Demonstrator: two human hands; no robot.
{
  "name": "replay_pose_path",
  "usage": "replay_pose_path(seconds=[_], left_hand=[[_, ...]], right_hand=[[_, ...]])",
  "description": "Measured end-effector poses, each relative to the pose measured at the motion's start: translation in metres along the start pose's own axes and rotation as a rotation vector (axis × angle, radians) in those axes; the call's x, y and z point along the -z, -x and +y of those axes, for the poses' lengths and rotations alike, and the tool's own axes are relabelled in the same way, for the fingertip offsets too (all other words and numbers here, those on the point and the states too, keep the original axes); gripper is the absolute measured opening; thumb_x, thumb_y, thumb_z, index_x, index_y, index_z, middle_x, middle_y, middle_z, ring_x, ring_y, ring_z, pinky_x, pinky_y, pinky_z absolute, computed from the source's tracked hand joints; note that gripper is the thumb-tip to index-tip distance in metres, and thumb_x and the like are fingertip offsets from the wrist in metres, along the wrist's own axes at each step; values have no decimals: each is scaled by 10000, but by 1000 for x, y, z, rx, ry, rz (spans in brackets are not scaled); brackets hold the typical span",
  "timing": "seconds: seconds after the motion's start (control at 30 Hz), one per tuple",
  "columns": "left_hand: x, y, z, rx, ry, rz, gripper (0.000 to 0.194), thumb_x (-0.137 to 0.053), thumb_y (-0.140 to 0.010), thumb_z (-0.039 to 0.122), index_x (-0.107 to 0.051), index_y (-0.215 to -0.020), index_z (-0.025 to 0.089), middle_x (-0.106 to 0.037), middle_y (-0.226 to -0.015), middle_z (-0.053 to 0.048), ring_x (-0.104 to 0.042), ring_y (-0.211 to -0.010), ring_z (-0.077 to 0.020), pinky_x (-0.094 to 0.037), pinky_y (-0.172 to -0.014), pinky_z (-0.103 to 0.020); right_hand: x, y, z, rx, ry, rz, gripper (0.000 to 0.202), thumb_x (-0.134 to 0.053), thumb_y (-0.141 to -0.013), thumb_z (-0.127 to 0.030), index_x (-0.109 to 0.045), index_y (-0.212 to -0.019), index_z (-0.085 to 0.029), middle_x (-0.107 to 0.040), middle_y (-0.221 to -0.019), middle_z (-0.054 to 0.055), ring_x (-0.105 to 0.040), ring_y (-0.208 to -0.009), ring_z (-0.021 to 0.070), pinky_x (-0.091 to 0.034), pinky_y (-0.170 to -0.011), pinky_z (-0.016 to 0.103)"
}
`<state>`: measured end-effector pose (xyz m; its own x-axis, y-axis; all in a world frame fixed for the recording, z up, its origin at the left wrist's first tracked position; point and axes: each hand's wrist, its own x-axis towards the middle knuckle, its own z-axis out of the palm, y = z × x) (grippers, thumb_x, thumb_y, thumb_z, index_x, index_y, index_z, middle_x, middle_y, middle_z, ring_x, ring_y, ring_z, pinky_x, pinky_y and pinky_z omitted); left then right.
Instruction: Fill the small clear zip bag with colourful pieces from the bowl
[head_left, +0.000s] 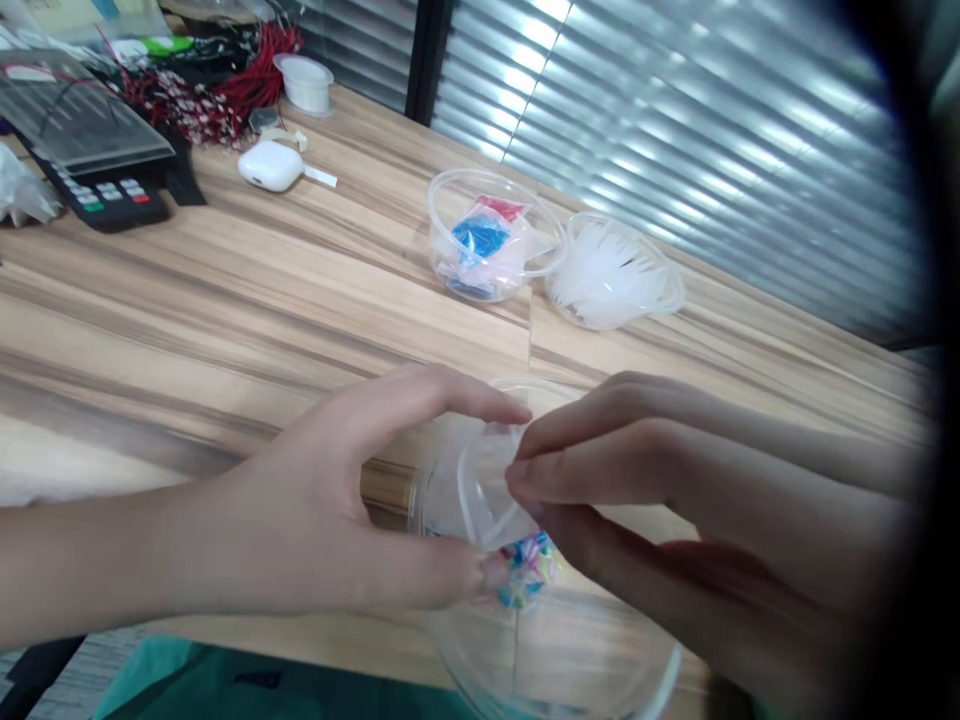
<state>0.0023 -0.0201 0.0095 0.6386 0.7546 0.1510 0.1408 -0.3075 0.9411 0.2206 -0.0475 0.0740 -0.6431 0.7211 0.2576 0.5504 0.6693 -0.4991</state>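
Both hands pinch one clear bead packet over the near bowl: left hand left, right hand right.

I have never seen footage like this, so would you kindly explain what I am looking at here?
There is no machine: one camera worn on a person's head looks down at their own bare hands. The left hand and right hand together pinch a small clear plastic bag with colourful bits, above a clear bowl. On the wooden table farther back stand a clear cup of blue and red packets, a tub of white pieces, a white earbud case, a calculator and red wires.
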Motion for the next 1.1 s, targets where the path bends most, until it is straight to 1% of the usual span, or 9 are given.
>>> replay_pose_path(seconds=[0.13, 0.3, 0.43, 0.53, 0.63, 0.77, 0.93, 1.0, 1.1], left_hand=[[-1, -5, -3, -11, 33, 8, 527, -796, -736, 373, -594, -1222, 337, -657, -1211, 28, -622, -1125, -257, -540, -926, -332], [2, -11, -3, -50, 29, 1, 467, -791, -743, 327, -605, -1165, 248, -677, -1168, 10, -634, -1071, -229, -513, -902, -300], [5, -14, -3, -112, 2, -11, 424, -768, -777, 303, -596, -1154, 213, -680, -1147, 4, -627, -1074, -203, -483, -920, -266], [6, -16, -5, -151, -31, -20, 428, -764, -782, 340, -595, -1150, 203, -680, -1130, -7, -632, -1045, -206, -480, -905, -275], [6, -18, -8, -172, -74, -7, 419, -745, -795, 338, -596, -1159, 194, -668, -1152, -26, -618, -1082, -227, -471, -937, -298], [9, -21, -11, -210, -70, 40, 453, -749, -780, 326, -589, -1184, 198, -643, -1192, -50, -583, -1154, -254, -444, -1009, -347], [14, -23, -13, -132, 131, 93, 369, -743, -790, 336, -600, -1113, 229, -628, -1194, -42, -564, -1171, -242, -426, -1018, -377], [15, -24, -12, -81, 216, 107, 341, -750, -783, 337, -606, -1071, 226, -633, -1160, -39, -572, -1141, -236, -444, -986, -364], [15, -25, -12, -8, 313, 135, 310, -754, -786, 344, -611, -1031, 220, -644, -1085, -27, -586, -1074, -211, -460, -933, -326]], right_hand=[[-5, -4, -1, -105, 16, 14, 114, -542, -946, -158, -600, -886, -237, -669, -931, -21, -621, -775, 83, -513, -591, 173], [-10, -10, 6, -71, -39, -24, 148, -549, -922, -107, -623, -936, -234, -669, -877, -18, -624, -769, 108, -512, -659, 216], [-12, -13, 4, -46, -3, 29, 163, -558, -927, -103, -660, -932, -229, -679, -861, -30, -614, -761, 97, -492, -680, 213], [-14, -12, 0, -38, 31, 57, 165, -560, -935, -117, -680, -961, -227, -704, -888, -22, -632, -788, 115, -494, -700, 239], [-16, -9, -6, -72, 61, 82, 202, -543, -941, -125, -685, -1039, -229, -722, -917, -3, -655, -824, 155, -509, -725, 284], [-17, -5, -10, -99, 19, 125, 250, -526, -943, -120, -664, -1115, -238, -718, -1031, 19, -665, -959, 177, -527, -835, 321], [-26, -3, 2, -71, -80, 230, 258, -551, -953, -207, -633, -1195, -229, -566, -1295, 84, -538, -1240, 203, -459, -1045, 376], [-33, -5, 10, -94, -146, 227, 279, -550, -957, -248, -613, -1229, -237, -538, -1333, 92, -511, -1271, 215, -464, -1041, 394], [-44, -12, 18, -172, -359, 257, 298, -528, -970, -295, -571, -1262, -263, -587, -1312, 71, -594, -1158, 201, -534, -925, 378]])
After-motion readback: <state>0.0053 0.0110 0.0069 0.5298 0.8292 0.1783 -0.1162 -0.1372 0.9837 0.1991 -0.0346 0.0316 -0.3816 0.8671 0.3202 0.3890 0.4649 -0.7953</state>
